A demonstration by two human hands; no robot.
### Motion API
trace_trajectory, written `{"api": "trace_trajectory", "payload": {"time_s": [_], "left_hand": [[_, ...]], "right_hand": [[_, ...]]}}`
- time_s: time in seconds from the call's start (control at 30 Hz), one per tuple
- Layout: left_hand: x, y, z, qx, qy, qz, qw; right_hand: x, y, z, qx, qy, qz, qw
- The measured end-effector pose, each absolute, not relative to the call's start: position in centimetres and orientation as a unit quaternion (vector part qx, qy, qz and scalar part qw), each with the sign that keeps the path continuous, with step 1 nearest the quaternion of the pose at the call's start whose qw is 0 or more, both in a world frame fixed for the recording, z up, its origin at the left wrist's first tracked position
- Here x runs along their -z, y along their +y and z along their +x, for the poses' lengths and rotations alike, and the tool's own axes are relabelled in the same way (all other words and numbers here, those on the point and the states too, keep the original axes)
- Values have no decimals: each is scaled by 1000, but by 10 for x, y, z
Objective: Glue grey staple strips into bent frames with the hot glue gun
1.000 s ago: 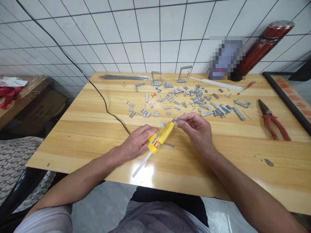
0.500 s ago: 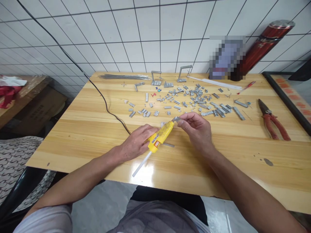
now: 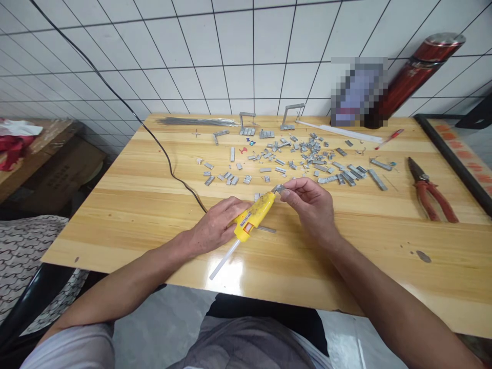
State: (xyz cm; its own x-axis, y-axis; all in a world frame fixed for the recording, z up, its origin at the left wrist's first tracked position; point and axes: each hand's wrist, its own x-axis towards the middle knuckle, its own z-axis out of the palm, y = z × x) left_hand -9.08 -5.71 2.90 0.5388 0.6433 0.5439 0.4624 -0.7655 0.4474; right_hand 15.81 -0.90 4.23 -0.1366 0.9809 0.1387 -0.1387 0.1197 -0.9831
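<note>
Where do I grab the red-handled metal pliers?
Probably best by both red handles of the pliers, reaching from the near side of the wooden table: they lie flat, handles spread towards that side, dark nose pointing away.

Gap btwn R grip point(image 3: 314, 206) & pliers point(image 3: 424, 179)

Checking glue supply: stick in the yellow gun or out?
Partly in: the glue stick enters the rear of the yellow glue gun; its other end juts out.

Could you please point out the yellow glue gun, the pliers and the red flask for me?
Yellow glue gun point(image 3: 259, 210): head view, on its yellow body.
Pliers point(image 3: 423, 178): head view, around the pivot.
Red flask point(image 3: 412, 79): head view, on its red side.
</note>
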Motion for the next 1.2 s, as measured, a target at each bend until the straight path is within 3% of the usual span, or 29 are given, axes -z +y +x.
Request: {"api": "trace_trajectory", "payload": {"time_s": [1.2], "left_hand": [[-28,-58,-91,-364,317,867,121]], "right_hand": [[-34,-6,160,-560,-512,-378,531]]}}
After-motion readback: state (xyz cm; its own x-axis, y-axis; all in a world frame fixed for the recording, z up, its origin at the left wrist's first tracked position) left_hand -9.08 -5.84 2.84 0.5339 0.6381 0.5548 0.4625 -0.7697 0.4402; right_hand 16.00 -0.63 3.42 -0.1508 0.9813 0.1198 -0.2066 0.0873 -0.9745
